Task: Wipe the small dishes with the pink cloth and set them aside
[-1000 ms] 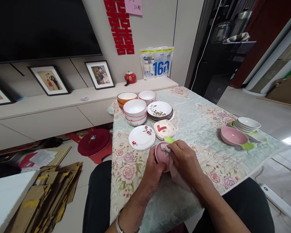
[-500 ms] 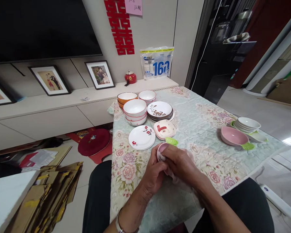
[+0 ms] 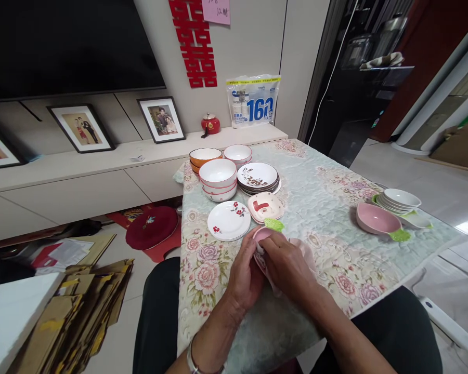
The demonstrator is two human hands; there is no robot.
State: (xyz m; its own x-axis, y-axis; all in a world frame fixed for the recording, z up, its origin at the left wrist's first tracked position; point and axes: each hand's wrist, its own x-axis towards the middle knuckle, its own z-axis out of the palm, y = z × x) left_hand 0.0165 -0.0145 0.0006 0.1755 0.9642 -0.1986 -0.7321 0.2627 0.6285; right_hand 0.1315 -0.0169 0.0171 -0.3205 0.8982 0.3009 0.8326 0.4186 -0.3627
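A small pink bowl (image 3: 268, 232) with a green leaf-shaped handle is held over the near part of the table. My left hand (image 3: 244, 278) is wrapped around its left side and underside. Fingers of my right hand (image 3: 290, 265) press a pale pink cloth (image 3: 306, 254) into the bowl, and part of the cloth hangs below and to the right. Just beyond are white flowered plates (image 3: 228, 221) and square pinkish dishes (image 3: 265, 206). A matching pink bowl (image 3: 378, 218) with a leaf handle rests far to the right.
Stacked white bowls (image 3: 218, 179), orange bowls (image 3: 205, 155) and brown-patterned plates (image 3: 258, 176) stand farther back on the flowered tablecloth (image 3: 206, 270). Several small white bowls (image 3: 400, 200) are stacked at right. Flattened cardboard (image 3: 74, 311) and a red stool (image 3: 152, 228) are on the left.
The pink bowl has tilted so more of its inside shows, and its leaf handle has shifted slightly left. My right hand has moved a little with the cloth.
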